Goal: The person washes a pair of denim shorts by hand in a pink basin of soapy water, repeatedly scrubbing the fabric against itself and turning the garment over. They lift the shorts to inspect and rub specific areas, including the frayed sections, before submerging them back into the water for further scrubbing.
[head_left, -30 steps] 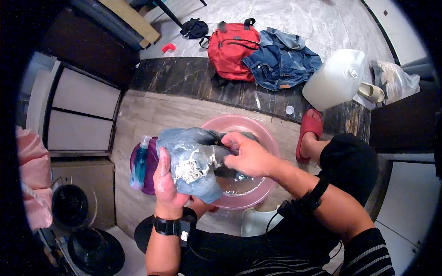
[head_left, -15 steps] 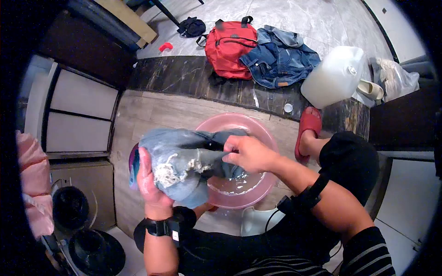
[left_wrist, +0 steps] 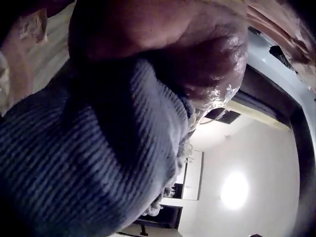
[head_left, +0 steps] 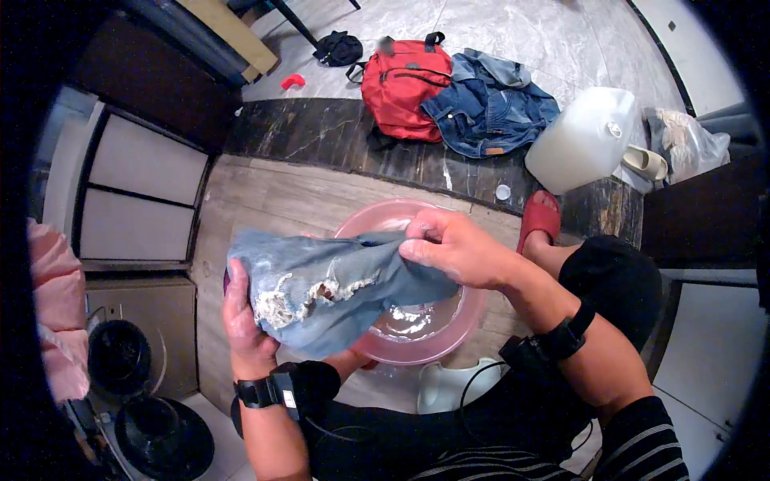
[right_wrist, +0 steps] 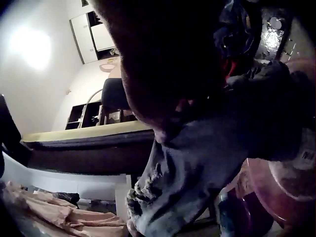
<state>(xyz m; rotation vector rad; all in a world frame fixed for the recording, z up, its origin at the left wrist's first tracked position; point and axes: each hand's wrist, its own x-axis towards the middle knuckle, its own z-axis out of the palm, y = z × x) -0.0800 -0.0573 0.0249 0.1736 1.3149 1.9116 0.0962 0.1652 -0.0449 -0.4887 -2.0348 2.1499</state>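
Observation:
Wet light-blue ripped jeans (head_left: 337,260) stretch between both hands, partly over a pink basin (head_left: 475,321) that has water in it. White frayed threads surround a torn hole in the fabric. My left hand (head_left: 250,321) grips the left end, thumb along the front and fingers mostly hidden behind the cloth. In the left wrist view, ribbed denim (left_wrist: 89,148) bunches beneath that hand. My right hand (head_left: 461,252) pinches the upper right part between thumb and fingers, above the basin. The right wrist view shows the denim (right_wrist: 192,153) hanging in folds from the dark right hand.
Beyond the basin, a red backpack (head_left: 405,88) and a denim garment (head_left: 497,108) lie on the dark stone step. A whitish plastic jug (head_left: 581,140) stands at right, near a foot in a red slipper (head_left: 541,220). Pink cloth (head_left: 60,280) hangs at left.
The left hand has moved left with the jeans, and the cloth is now spread flatter, showing more of the tear. The right hand has shifted slightly up and right, still pinching the fabric.

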